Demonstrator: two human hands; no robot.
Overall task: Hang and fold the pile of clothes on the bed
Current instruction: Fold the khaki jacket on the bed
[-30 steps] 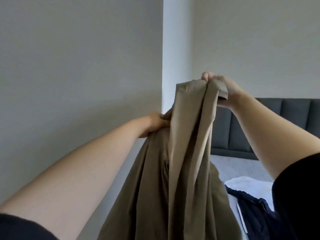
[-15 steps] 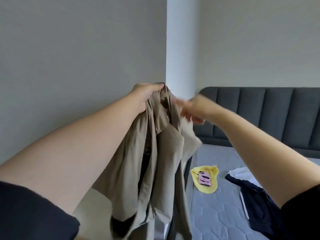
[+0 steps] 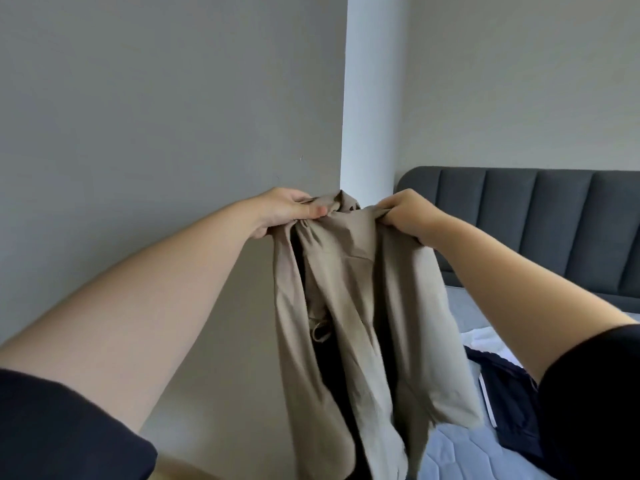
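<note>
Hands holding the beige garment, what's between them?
In the head view, only the garment's bunched top edge spans between left hand and right hand.

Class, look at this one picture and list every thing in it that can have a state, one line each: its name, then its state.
Beige garment: held up in the air, hanging down, bunched at the top.
Left hand: closed on the garment's top edge.
Right hand: closed on the garment's top edge.
Dark garment: lying crumpled on the bed.
White cloth: lying on the bed, partly hidden.
</note>
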